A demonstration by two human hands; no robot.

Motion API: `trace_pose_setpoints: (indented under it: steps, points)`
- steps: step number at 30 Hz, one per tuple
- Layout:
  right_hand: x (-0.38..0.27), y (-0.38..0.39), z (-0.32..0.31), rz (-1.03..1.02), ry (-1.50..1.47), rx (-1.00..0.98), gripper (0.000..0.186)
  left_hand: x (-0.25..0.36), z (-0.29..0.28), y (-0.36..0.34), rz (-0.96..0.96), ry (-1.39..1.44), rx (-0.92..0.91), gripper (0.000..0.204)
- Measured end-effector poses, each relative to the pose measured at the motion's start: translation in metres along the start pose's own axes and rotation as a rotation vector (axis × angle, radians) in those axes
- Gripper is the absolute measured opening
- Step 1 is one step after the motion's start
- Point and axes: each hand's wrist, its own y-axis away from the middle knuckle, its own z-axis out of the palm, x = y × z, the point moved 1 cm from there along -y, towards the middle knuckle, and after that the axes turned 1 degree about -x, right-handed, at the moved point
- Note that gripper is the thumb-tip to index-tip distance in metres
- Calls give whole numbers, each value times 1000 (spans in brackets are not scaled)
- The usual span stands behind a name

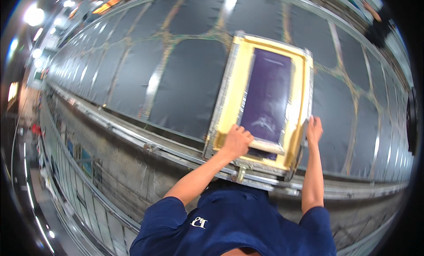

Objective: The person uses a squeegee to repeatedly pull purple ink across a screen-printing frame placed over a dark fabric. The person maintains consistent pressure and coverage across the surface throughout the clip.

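A screen-printing frame [222,88] with a yellow border and a dark purple middle [266,90] lies on a long table of dark panels, its near end at the metal rail. My left hand [236,142] has its fingers curled over the left end of a pale squeegee bar [267,145], which lies across the lower part of the frame. My right hand [314,128] is closed on the frame's right edge, above the bar's right end.
The long table [181,83] runs to both sides, covered in dark rectangles. A metal rail [119,128] follows its near edge, with railings [84,185] at the lower left. A co-worker's arm and dark clothing [375,26] show at the far upper right.
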Motion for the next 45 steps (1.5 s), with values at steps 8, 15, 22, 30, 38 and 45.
trace_pose_setpoints:
  steps: [8,15,22,30,38,45]
  points:
    - [-75,16,-40,73,-148,-31,26,-19,-17,24,-68,132,67,25]
    - [-147,67,80,42,-422,-83,23,-148,-55,82,-111,7,-13,28]
    - [-263,143,175,17,-432,-41,23,-263,-103,186,-53,52,110,37]
    - [-291,154,197,108,-307,-28,25,-266,-95,242,44,-29,145,40]
    - [-276,150,208,42,-183,-58,26,-307,-85,167,54,-48,136,40]
    - [-325,93,171,-133,62,-341,38,-410,-93,-7,62,-69,195,42]
